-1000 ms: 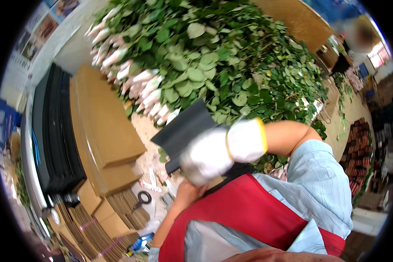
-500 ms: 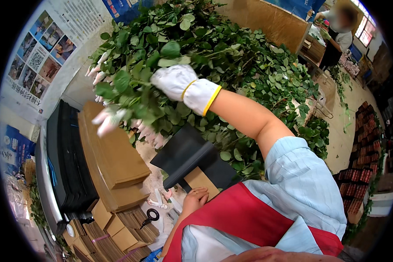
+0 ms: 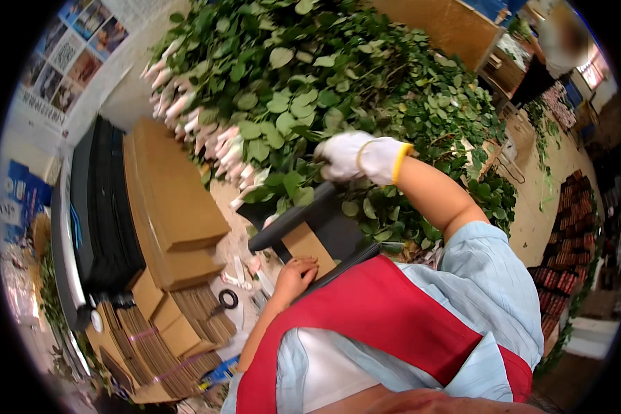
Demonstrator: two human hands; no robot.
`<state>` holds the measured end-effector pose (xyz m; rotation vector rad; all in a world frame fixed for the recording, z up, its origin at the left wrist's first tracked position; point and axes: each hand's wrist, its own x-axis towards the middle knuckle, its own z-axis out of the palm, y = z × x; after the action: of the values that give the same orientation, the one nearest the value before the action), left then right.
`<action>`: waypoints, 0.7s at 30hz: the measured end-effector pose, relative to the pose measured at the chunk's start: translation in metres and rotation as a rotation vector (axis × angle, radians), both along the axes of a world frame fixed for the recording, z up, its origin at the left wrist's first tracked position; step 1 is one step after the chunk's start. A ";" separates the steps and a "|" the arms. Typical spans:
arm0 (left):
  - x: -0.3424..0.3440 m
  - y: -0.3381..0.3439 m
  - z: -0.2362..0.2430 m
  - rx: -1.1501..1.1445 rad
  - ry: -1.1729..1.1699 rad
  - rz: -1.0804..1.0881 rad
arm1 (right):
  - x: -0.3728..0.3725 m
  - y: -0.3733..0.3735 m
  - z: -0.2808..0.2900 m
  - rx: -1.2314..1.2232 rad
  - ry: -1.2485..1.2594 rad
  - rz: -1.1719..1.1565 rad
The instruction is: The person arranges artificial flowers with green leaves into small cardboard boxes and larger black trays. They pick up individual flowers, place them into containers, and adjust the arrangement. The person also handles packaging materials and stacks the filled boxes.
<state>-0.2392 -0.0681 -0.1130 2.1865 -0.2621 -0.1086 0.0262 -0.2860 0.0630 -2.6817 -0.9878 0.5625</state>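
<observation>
My right hand [image 3: 348, 157], in a white glove with a yellow cuff, is closed at the near edge of a large heap of leafy roses [image 3: 290, 103]. It seems to grip a rose stem, though the stem itself is hidden; leaves show beside the fingers. Pale pink buds in white sleeves [image 3: 214, 145] line the heap's left side. Below, a black sheet [image 3: 348, 238] lies folded on the bench with a strip of brown cardboard [image 3: 309, 245] on it. My bare left hand [image 3: 297, 276] rests with its fingers laid flat on the cardboard's near end.
At left stand stacked brown cardboard [image 3: 172, 193] and black sheets [image 3: 107, 221]. Folded cartons [image 3: 193, 317] and a roll of black tape [image 3: 228, 299] lie nearer me. A wooden partition [image 3: 441, 27] rises behind the heap. Another person [image 3: 541, 69] is at the far right.
My right hand has moved right and toward me, from above the buds to the heap's near edge. The lifted rose is no longer seen above the buds. My left hand stays on the cardboard.
</observation>
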 end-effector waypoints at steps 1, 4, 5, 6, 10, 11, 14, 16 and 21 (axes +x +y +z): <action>0.000 0.001 0.000 -0.035 0.032 -0.001 | 0.003 0.000 -0.012 0.150 -0.182 -0.094; 0.000 0.004 0.001 -0.132 0.107 0.027 | 0.019 0.009 -0.047 0.473 -0.583 -0.151; 0.001 0.004 0.002 -0.139 0.126 0.028 | 0.022 0.016 -0.058 0.184 -0.413 -0.045; 0.002 0.005 0.002 -0.130 0.142 0.008 | 0.025 0.020 -0.066 -0.086 -0.257 0.064; 0.000 0.003 0.003 -0.114 0.114 0.031 | 0.044 0.031 -0.072 -0.260 -0.137 0.188; -0.002 0.002 0.003 -0.102 0.103 0.034 | 0.053 0.035 -0.068 -0.055 -0.284 -0.060; -0.002 0.000 0.001 -0.076 0.105 0.028 | 0.086 0.042 -0.051 0.453 -0.945 -0.061; -0.001 0.000 0.000 -0.075 0.108 0.042 | 0.108 0.058 -0.041 -0.151 -0.588 0.033; -0.002 0.001 -0.001 -0.105 0.100 0.044 | 0.136 0.090 -0.035 -0.007 -0.766 0.002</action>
<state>-0.2413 -0.0673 -0.1139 2.0744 -0.1596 -0.1752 0.1623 -0.1960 0.0284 -2.9342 -1.1327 -0.5180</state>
